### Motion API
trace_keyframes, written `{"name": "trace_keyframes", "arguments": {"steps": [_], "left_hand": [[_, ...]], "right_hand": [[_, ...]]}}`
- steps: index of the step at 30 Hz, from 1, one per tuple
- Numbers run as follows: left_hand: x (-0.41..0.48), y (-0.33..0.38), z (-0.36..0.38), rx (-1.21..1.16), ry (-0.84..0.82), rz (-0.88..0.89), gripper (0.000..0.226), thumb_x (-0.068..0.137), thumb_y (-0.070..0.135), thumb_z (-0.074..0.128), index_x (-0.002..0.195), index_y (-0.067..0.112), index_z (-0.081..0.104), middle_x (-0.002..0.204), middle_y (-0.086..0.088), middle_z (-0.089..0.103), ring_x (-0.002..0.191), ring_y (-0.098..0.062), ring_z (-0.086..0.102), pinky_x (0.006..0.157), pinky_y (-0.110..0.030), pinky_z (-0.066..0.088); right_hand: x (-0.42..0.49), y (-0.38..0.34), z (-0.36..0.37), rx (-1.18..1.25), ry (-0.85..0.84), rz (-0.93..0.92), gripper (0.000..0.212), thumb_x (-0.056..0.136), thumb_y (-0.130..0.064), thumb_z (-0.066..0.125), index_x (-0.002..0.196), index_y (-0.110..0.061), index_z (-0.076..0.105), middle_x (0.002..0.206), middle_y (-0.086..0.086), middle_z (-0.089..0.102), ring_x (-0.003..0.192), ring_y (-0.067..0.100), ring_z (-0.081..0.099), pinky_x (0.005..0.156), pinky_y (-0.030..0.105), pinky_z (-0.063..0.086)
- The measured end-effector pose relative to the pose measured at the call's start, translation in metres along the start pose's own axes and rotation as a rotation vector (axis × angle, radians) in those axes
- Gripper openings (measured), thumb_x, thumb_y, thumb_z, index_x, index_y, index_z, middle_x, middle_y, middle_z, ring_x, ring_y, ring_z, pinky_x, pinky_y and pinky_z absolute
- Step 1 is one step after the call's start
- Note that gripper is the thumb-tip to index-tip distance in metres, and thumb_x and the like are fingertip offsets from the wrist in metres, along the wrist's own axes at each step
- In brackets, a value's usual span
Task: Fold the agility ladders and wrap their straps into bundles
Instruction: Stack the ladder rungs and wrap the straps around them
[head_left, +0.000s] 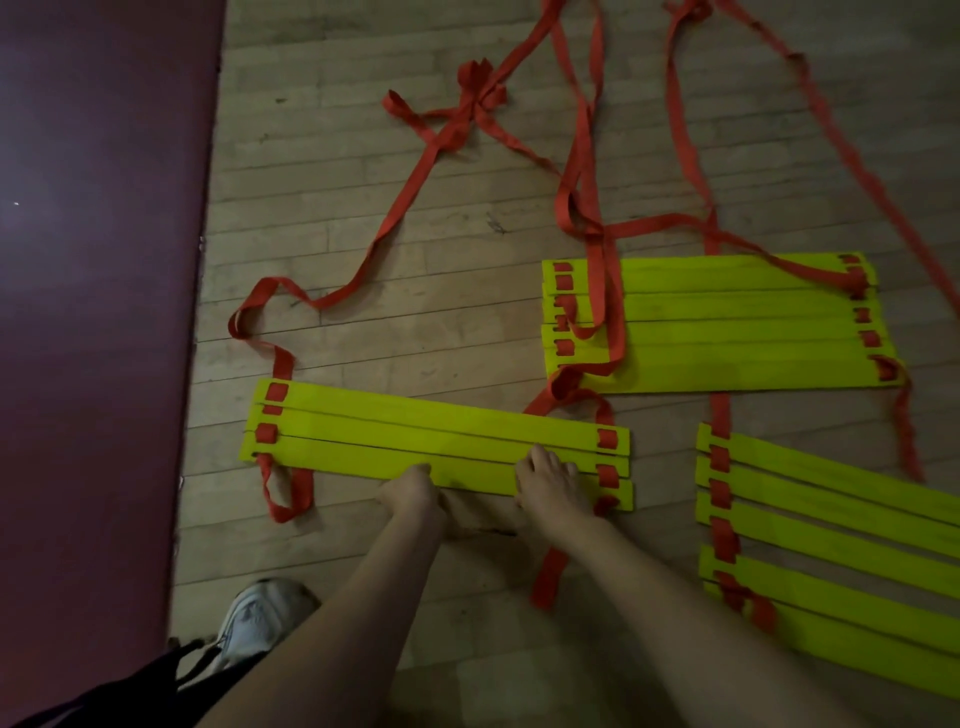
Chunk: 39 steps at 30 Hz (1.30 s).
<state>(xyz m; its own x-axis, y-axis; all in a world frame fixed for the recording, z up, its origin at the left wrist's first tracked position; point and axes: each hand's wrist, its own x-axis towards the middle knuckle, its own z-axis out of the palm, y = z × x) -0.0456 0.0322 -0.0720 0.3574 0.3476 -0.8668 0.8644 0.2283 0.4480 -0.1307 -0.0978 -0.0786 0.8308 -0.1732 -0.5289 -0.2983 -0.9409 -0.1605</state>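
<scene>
Three agility ladders with yellow rungs and red straps lie on the wooden floor. The nearest ladder (436, 436) has its rungs gathered side by side in front of me. My left hand (410, 491) grips the near edge of its closest rung. My right hand (550, 483) rests on top of the same rung, fingers curled over it. A second gathered ladder (727, 322) lies farther right, with a red strap (602, 291) draped across it. The third ladder (831, 545) is spread at the right edge. Loose red straps (467, 119) trail and tangle across the floor beyond.
A dark maroon mat (98, 312) covers the floor along the left side. My white shoe (260, 618) stands at the lower left beside a dark bag strap (171, 670). Bare wooden floor (415, 223) shows between the ladders and the strap tangle.
</scene>
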Motion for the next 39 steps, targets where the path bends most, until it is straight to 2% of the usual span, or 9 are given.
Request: {"name": "trace_keyframes", "arguments": {"steps": [6, 9, 11, 14, 18, 26, 31, 36, 39], "left_hand": [[-0.006, 0.012, 0.004, 0.119, -0.145, -0.005, 0.043, 0.095, 0.007, 0.049, 0.137, 0.000, 0.042, 0.079, -0.004, 0.043, 0.072, -0.020, 0.048, 0.070, -0.028, 0.044], [-0.009, 0.020, 0.014, 0.110, -0.165, -0.041, 0.006, 0.099, 0.008, 0.049, 0.097, 0.005, 0.054, 0.069, -0.007, 0.032, 0.049, -0.015, 0.038, 0.036, -0.023, 0.036], [-0.007, 0.018, 0.024, 0.198, -0.247, -0.057, 0.026, 0.100, 0.011, 0.048, 0.074, 0.009, 0.043, 0.066, -0.009, 0.031, 0.039, -0.015, 0.039, 0.031, -0.023, 0.034], [-0.014, 0.008, 0.037, 0.369, -0.244, 0.025, 0.011, 0.092, 0.006, 0.060, 0.095, -0.003, 0.055, 0.083, -0.021, 0.055, 0.067, -0.028, 0.060, 0.051, -0.038, 0.055], [-0.018, -0.010, 0.054, 0.619, -0.085, 0.174, 0.045, 0.085, 0.012, 0.067, 0.126, -0.003, 0.054, 0.131, -0.023, 0.052, 0.119, -0.037, 0.053, 0.097, -0.046, 0.048], [-0.020, -0.004, 0.066, 0.312, -0.405, -0.085, 0.039, 0.093, 0.012, 0.060, 0.126, -0.005, 0.053, 0.127, -0.022, 0.058, 0.113, -0.036, 0.058, 0.095, -0.058, 0.046], [-0.025, -0.012, 0.081, 0.314, -0.342, 0.028, 0.031, 0.093, 0.000, 0.054, 0.124, -0.004, 0.051, 0.125, -0.026, 0.057, 0.112, -0.041, 0.058, 0.094, -0.061, 0.046], [-0.033, -0.018, 0.067, 0.221, -0.462, 0.016, 0.030, 0.101, 0.002, 0.035, 0.128, 0.002, 0.047, 0.090, -0.011, 0.054, 0.078, -0.024, 0.053, 0.079, -0.043, 0.045], [-0.047, -0.010, 0.062, 0.124, -0.465, -0.049, 0.020, 0.100, 0.011, 0.034, 0.098, 0.005, 0.053, 0.079, -0.010, 0.047, 0.068, -0.022, 0.048, 0.063, -0.036, 0.043]], "right_hand": [[-0.009, 0.002, 0.000, 0.135, -0.021, 0.088, 0.037, 0.095, -0.014, 0.052, 0.129, -0.010, 0.038, 0.134, 0.013, 0.035, 0.126, 0.031, 0.036, 0.095, 0.040, 0.040], [-0.014, 0.003, 0.004, 0.160, -0.031, 0.146, 0.038, 0.094, -0.020, 0.056, 0.127, -0.008, 0.042, 0.133, 0.012, 0.035, 0.127, 0.032, 0.035, 0.098, 0.040, 0.037], [-0.019, 0.001, 0.009, 0.143, -0.051, 0.149, 0.027, 0.098, -0.015, 0.045, 0.123, -0.007, 0.048, 0.133, 0.013, 0.034, 0.128, 0.032, 0.034, 0.102, 0.039, 0.035], [-0.027, -0.007, 0.014, 0.158, -0.011, 0.174, 0.031, 0.098, -0.007, 0.033, 0.128, -0.007, 0.042, 0.136, 0.013, 0.033, 0.126, 0.031, 0.038, 0.099, 0.038, 0.034], [-0.032, -0.010, 0.014, 0.174, 0.113, 0.227, 0.034, 0.097, -0.017, 0.041, 0.130, -0.016, 0.038, 0.136, 0.008, 0.033, 0.129, 0.028, 0.034, 0.100, 0.039, 0.035], [-0.032, 0.002, 0.020, 0.094, 0.147, 0.217, 0.034, 0.097, -0.014, 0.036, 0.131, -0.013, 0.036, 0.139, 0.009, 0.034, 0.132, 0.027, 0.031, 0.101, 0.038, 0.034], [-0.029, 0.013, 0.012, 0.246, 0.096, 0.205, 0.033, 0.093, -0.022, 0.051, 0.124, -0.015, 0.044, 0.130, 0.007, 0.039, 0.125, 0.028, 0.037, 0.096, 0.037, 0.035], [-0.036, 0.029, -0.003, 0.482, 0.170, 0.294, 0.055, 0.090, -0.039, 0.059, 0.136, -0.016, 0.040, 0.136, 0.009, 0.038, 0.130, 0.029, 0.033, 0.103, 0.037, 0.031], [-0.040, 0.037, -0.013, 0.600, 0.068, 0.346, 0.057, 0.093, -0.040, 0.056, 0.139, -0.012, 0.039, 0.139, 0.013, 0.038, 0.129, 0.031, 0.039, 0.104, 0.036, 0.035]]}}
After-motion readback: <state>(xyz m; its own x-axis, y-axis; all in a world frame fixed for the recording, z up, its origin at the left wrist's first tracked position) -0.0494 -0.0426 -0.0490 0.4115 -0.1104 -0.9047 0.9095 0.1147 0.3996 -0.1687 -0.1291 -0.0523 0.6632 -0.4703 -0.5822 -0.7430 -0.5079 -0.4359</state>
